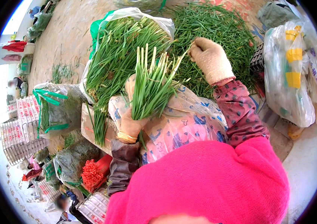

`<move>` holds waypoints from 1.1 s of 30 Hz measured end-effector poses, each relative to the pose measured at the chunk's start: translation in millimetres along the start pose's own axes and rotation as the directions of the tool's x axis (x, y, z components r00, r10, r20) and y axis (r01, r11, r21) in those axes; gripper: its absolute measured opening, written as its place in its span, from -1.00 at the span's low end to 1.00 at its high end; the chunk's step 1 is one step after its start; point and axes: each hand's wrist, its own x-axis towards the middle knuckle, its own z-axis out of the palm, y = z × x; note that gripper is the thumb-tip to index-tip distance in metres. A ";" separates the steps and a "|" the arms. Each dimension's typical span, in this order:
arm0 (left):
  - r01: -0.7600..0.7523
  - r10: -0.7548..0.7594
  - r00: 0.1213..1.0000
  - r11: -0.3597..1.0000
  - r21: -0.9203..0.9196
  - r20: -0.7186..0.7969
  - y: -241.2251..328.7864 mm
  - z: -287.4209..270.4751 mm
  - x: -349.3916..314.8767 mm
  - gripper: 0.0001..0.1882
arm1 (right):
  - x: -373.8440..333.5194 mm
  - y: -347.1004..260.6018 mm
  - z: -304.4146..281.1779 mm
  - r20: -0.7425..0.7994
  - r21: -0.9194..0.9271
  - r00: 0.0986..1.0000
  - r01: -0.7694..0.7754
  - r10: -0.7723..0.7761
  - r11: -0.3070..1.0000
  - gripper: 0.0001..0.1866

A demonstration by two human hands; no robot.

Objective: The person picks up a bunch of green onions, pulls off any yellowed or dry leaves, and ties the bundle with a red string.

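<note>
My left hand point(129, 125), in a beige work glove, is closed round a bunch of garlic chives point(149, 95). The bunch stands with its pale cut ends up and its green leaves below, in front of my lap. My right hand point(210, 61), gloved too, is up to the right of it, with finger and thumb pinched on the tip of one pale stalk point(180, 63) that leans out of the bunch. Beyond my left hand, a plastic-lined bag point(168, 24) is full of more chives. A loose heap of green leaves point(218, 28) spreads beneath and beyond my right hand.
Clear plastic with yellow tape point(294, 56) bulges at the right, beside a dark crate point(257, 59). To the left are a tied bag of greens point(59, 108), white crates point(20, 130) and a red bundle point(93, 175). Patterned plastic point(188, 123) covers my lap. People show blurred at far left.
</note>
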 end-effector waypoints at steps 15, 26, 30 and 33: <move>-0.033 0.028 0.999 0.991 0.130 0.041 8.2 8.2 1.9 -0.46 | -27.5 -42.5 52.2 0.557 -0.385 0.815 0.424 -0.160 0.820 -0.78; 0.235 -0.232 0.966 0.972 -0.018 0.115 6.4 -28.4 -16.3 -0.56 | 13.4 -6.5 -14.2 0.450 0.452 0.887 -0.329 0.107 0.829 -0.79; 0.180 -0.171 0.980 0.980 -0.089 0.102 10.6 -19.5 -16.7 -0.56 | -6.1 -14.4 9.1 0.589 0.372 0.806 -0.209 -0.056 0.904 -0.34; 0.168 -0.165 0.974 0.986 -0.008 0.154 8.3 -25.9 -16.7 -0.56 | -5.7 -11.6 36.4 0.548 0.435 0.813 -0.077 -0.196 0.897 -0.50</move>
